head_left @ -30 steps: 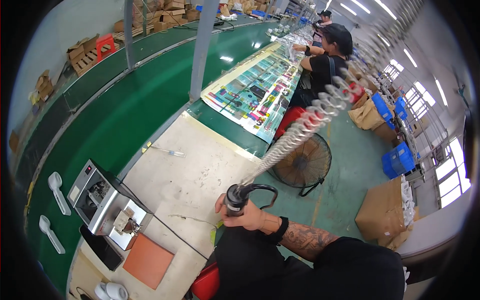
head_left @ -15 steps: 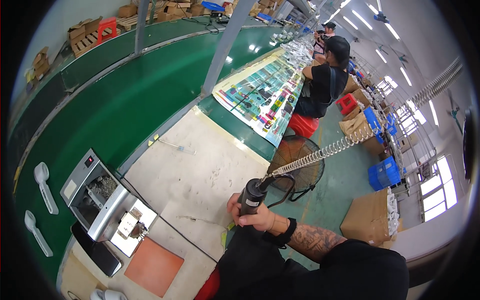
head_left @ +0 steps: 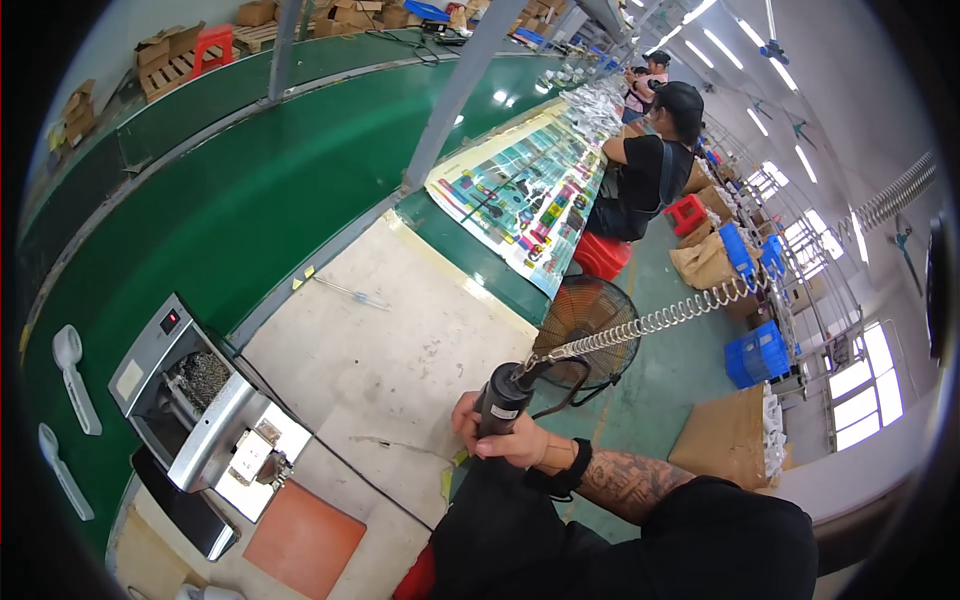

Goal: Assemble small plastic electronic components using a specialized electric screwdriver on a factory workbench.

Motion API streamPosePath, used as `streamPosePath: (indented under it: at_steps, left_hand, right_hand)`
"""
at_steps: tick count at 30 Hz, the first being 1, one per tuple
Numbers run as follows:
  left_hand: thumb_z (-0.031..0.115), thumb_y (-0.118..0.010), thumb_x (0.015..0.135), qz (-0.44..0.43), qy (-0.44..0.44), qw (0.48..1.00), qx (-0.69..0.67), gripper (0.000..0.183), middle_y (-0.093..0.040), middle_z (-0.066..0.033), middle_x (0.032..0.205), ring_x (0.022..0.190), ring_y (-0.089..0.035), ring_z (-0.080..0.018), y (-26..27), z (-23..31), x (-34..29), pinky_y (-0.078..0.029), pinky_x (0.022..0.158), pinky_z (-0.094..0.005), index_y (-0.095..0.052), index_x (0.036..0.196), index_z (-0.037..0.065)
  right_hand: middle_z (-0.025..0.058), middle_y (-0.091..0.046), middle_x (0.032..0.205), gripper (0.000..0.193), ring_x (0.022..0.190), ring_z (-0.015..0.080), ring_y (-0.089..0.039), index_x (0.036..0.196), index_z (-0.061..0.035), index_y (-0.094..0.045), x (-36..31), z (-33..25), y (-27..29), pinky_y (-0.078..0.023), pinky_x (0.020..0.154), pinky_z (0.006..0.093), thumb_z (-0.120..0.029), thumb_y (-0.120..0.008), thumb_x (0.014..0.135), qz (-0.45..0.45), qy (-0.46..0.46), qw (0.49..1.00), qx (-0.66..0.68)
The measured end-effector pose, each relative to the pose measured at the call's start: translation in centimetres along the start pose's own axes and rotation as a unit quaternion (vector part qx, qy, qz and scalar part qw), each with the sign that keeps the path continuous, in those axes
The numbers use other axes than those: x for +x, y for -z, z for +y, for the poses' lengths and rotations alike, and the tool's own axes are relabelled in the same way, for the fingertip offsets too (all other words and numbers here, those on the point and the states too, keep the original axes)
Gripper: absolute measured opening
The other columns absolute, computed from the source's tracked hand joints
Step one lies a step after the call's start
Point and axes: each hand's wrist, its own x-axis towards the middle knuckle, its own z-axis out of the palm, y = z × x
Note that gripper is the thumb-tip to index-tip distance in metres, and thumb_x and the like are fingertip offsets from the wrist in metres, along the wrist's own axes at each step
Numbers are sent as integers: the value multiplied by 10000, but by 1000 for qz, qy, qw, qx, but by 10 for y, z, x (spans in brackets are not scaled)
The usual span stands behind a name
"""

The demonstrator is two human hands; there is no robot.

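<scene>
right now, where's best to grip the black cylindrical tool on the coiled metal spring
Probably around the middle of the black cylindrical tool, coming from the person's right, as the right hand does. Its body is straight and round there, while the silvery coiled metal spring and black curved cable crowd its upper end.

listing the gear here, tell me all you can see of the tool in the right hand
The tool is a dark, plastic-looking cylinder with a small pale label. Its top leans rightward, joined to a metallic coil spring and a black cord. The right hand grips it near the table; its lower end is hidden.
</scene>
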Motion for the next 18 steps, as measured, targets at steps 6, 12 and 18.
streamPosePath:
  at_steps: [6,12,18]
  left_hand:
    - [239,-647,1018,-4,-3,1000,-7,205,-648,-41,852,837,-601,-118,-2,-9,-1,-471,725,-265,-666,931,55]
    - [239,-645,1020,-3,-10,1000,-16,206,-651,-42,857,841,-603,-118,-11,-19,-5,-473,728,-266,-668,935,53]
    - [240,-643,1022,4,-13,1000,-6,207,-654,-43,863,845,-605,-119,-6,-21,-16,-475,731,-267,-669,938,52]
  right_hand:
    - [52,-646,794,513,701,123,-581,1179,6,-580,3,-1,-2,-445,687,270,-276,-813,820,4,-12,1000,-2]
    - [63,-651,789,511,697,125,-591,1176,11,-585,3,-4,-4,-449,672,271,-279,-809,820,1,-21,1000,-7]
    - [61,-649,794,493,693,123,-591,1173,10,-592,1,-2,-4,-452,667,271,-272,-803,829,7,-16,1000,-4]
